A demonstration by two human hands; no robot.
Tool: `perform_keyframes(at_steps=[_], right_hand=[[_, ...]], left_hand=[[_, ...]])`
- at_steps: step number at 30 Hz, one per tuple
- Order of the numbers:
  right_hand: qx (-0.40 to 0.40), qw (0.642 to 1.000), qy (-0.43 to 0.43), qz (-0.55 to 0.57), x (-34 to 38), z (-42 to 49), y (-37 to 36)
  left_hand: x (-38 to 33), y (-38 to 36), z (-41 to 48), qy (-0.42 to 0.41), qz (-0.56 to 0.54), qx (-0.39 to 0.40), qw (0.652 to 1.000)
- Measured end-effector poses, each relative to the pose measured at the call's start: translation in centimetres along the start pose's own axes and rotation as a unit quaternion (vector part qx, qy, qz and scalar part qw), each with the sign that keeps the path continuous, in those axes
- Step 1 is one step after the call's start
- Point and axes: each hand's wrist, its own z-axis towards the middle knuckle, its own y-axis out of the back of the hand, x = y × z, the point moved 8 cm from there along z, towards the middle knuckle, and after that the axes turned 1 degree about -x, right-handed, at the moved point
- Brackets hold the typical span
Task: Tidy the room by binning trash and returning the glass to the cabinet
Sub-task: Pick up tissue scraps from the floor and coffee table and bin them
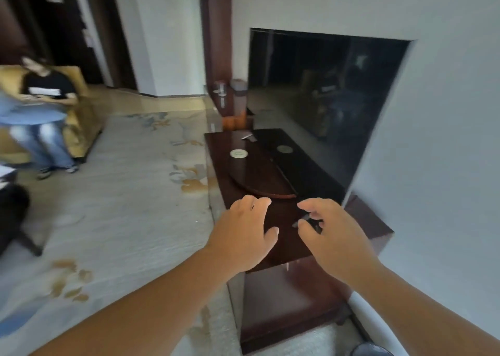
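Note:
A dark wooden cabinet runs along the right wall under a television. My left hand hovers over its near end, fingers spread, holding nothing. My right hand is beside it, fingers curled apart above a small dark object lying on the cabinet top; I cannot tell what that object is. A round pale coaster and a small grey scrap lie further along the top. No glass and no bin show in this view.
A black television fills a recess in the wall. A patterned carpet covers the floor at left. A person sits in a yellow armchair at far left. A dark table leg stands at lower left.

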Motion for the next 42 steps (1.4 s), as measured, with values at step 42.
perform_keyframes(at_steps=[42], right_hand=[[0.349,0.792,0.476,0.157,55.8,-19.2,-36.5]], left_hand=[[40.3,26.5,-50.5,0.581,0.128,-0.182,0.783]])
